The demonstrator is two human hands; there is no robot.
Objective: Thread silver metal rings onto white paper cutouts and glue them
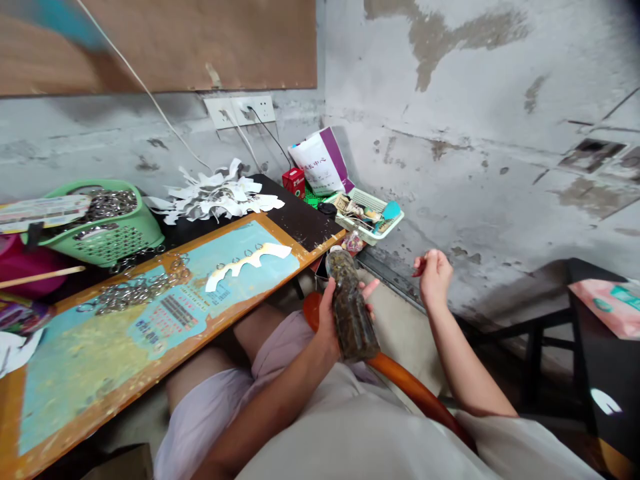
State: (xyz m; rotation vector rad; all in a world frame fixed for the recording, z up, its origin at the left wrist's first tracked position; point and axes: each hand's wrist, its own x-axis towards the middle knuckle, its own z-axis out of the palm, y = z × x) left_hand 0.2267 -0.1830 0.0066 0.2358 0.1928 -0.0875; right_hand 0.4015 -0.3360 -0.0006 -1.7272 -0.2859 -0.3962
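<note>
My left hand point(333, 320) grips a clear plastic bottle point(351, 313) packed with dark brownish leafy matter, holding it upright and slightly tilted above my lap. My right hand point(434, 277) is raised to the right of the bottle, not touching it. Its fingers are curled, with a small red object point(418, 267) at their tips. I cannot tell what that object is. To the left, on a wood-edged board with a blue printed surface point(240, 267), lie a white cut paper strip point(247, 263) and a loose heap of metal rings point(143, 287).
A green plastic basket of metal rings point(107, 227) and torn white paper scraps point(215, 197) sit behind the board. A white tray of small oddments point(365, 217), a white and purple bag point(320, 160) and a red box point(294, 181) stand by the stained wall. An orange curved chair rail point(395, 373) runs beneath my arms.
</note>
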